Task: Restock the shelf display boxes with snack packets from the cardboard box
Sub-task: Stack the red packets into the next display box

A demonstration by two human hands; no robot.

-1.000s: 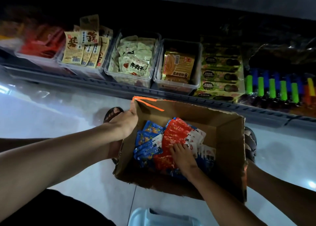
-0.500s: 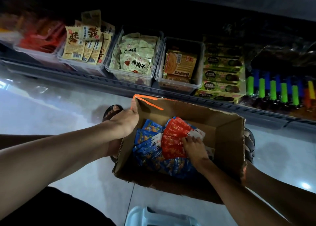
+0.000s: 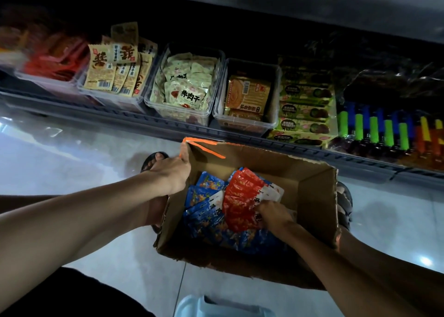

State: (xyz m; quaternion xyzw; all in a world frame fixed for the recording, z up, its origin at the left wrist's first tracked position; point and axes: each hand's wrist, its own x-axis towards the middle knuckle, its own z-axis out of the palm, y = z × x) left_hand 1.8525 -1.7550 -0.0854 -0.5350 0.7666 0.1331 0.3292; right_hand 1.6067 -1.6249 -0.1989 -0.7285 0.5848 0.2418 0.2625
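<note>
Left hand (image 3: 171, 172) grips top corner of cardboard box (image 3: 314, 196) on floor below shelf; right hand (image 3: 274, 214) inside box, fingers pinching red packets (image 3: 240, 203) fanned over blue packets (image 3: 204, 218).

The fingertips of the right hand (image 3: 274, 214) are covered by the red packets (image 3: 240, 203) being gripped. The fingers of the left hand (image 3: 171, 172) are hidden inside the cardboard box (image 3: 312, 196) corner. The leftmost display box (image 3: 48, 62) is blurred. A pale blue object (image 3: 216, 307) is cut off by the lower edge.
</note>
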